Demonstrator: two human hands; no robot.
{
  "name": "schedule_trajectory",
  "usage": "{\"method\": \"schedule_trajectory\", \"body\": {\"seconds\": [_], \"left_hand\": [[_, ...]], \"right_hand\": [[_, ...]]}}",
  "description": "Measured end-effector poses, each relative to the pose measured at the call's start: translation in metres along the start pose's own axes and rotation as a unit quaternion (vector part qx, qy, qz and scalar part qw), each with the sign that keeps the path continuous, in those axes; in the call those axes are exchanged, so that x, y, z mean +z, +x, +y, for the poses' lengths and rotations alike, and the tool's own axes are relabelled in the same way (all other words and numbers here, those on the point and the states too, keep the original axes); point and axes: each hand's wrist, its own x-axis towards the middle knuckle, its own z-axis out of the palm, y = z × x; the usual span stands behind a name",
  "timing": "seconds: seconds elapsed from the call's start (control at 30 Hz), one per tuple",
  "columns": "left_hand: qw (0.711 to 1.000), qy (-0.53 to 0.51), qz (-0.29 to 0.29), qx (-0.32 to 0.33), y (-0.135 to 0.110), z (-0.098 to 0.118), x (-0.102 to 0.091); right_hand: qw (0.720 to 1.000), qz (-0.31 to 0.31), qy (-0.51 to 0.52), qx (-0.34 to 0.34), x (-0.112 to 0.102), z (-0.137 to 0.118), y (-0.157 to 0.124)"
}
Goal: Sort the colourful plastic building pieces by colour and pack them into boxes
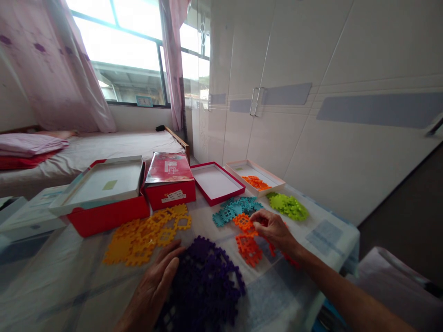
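On the cloth-covered counter (86, 304), the right hand (263, 225) curls over orange pieces (248, 250) — pinching one or not, I cannot tell — while the left hand (157, 281), loosely extended, lies beside the purple pile (206, 276). Lifting pieces singly should prevent snagging.
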Motion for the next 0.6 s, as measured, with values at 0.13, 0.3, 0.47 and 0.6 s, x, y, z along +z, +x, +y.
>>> {"method": "schedule_trajectory", "body": {"seconds": [0.13,0.3,0.47,0.6], "left_hand": [[1.0,-0.003,-0.002,0.001,-0.001,-0.007,0.002],[1.0,-0.001,-0.006,-0.004,-0.001,-0.009,0.002],[1.0,-0.015,0.019,-0.018,-0.003,0.001,0.002],[0.999,-0.019,0.025,-0.016,-0.004,0.003,0.001]], "right_hand": [[0.983,0.022,0.165,0.08,-0.016,0.005,0.015],[0.958,0.127,0.228,0.121,-0.047,0.002,0.074],[0.956,0.224,0.148,0.123,-0.061,0.002,0.167],[0.966,0.207,0.01,0.151,-0.063,0.016,0.197]]}}
